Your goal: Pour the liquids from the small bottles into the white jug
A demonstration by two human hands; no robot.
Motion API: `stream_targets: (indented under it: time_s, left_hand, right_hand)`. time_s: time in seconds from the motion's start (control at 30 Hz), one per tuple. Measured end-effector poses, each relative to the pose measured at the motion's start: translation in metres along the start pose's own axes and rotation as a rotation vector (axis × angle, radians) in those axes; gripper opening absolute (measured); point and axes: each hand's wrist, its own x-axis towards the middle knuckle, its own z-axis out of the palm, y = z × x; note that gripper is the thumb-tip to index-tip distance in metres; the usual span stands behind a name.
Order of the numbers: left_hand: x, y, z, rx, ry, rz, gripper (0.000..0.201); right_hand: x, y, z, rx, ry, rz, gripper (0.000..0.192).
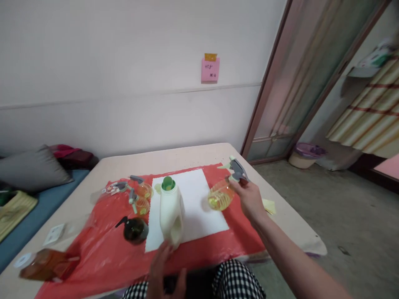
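Note:
My right hand [248, 196] grips the grey-headed spray bottle [220, 196] near its neck. The clear bottle is tilted, with yellow liquid at its bottom, over the right edge of a white sheet [195, 203]. On that sheet stands a white jug [170, 211] with a side handle and a green mouth. My left hand [163, 265], somewhat blurred, is open near the jug's base, fingers apart; whether its fingertips touch the jug I cannot tell. Left of the sheet are two more spray bottles [141, 204] and a dark pump bottle [135, 230].
A red plastic cover [102, 241] lies across the pale table [174, 160]. A bottle of amber liquid [46, 264] lies at the front left. Yellow paper notes [269, 206] rest near the right edge. A pink note [210, 70] is taped to the wall. A bin [304, 155] stands on the floor.

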Motion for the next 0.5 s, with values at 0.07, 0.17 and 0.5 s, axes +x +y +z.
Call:
stream_targets:
  time_s: [0.07, 0.17, 0.5]
  left_hand:
    - [-0.013, 0.019, 0.015, -0.009, -0.041, 0.130, 0.064]
    - [-0.028, 0.030, 0.021, 0.026, -0.137, 0.176, 0.082]
    - [-0.063, 0.003, 0.005, -0.240, -0.087, 0.055, 0.074]
  right_hand:
    - [-0.053, -0.014, 0.009, 0.122, -0.047, 0.117, 0.045]
    - [-0.122, -0.025, 0.024, 0.308, -0.045, 0.272, 0.046]
    - [-0.197, -0.027, 0.034, 0.317, -0.197, 0.400, 0.041]
